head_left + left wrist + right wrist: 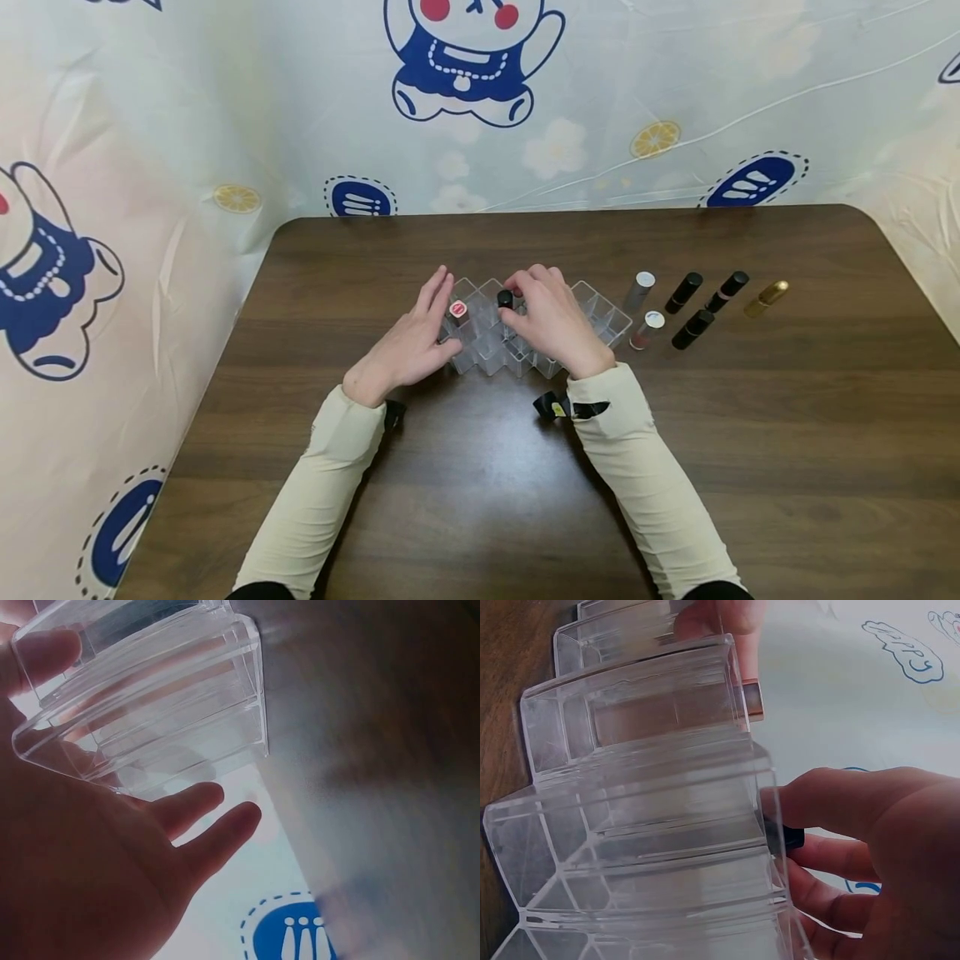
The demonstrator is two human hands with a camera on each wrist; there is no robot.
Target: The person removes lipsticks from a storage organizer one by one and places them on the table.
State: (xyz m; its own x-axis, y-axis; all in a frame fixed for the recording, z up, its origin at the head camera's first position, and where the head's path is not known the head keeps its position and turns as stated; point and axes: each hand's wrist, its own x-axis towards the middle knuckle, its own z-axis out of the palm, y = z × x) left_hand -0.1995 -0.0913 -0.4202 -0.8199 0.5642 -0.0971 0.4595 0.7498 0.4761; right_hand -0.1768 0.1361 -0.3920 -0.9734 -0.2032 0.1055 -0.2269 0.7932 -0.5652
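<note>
A clear lipstick organizer (pixel 491 357) with angled compartments stands on the table. My left hand (pixel 405 342) lies against its left end, fingers nearly straight and thumb apart along the near side. In the left wrist view, two fingers stretch free below the clear wall (pixel 187 712). With thumb and fingertips my right hand (pixel 555 321) pinches a black-capped lipstick (pixel 505 298), its dark end showing at the organizer's rim in the right wrist view. A lipstick with a pinkish-red top (pixel 458 310) stands in a left compartment, next to my left hand.
Right of the organizer stand two lipsticks with white tops, one greyish (pixel 639 290) and one clear-sided (pixel 647 330). Several black lipsticks (pixel 684 293) and a gold one (pixel 767 298) stand farther right. A printed cloth (pixel 480 167) hangs behind the brown table (pixel 465 500).
</note>
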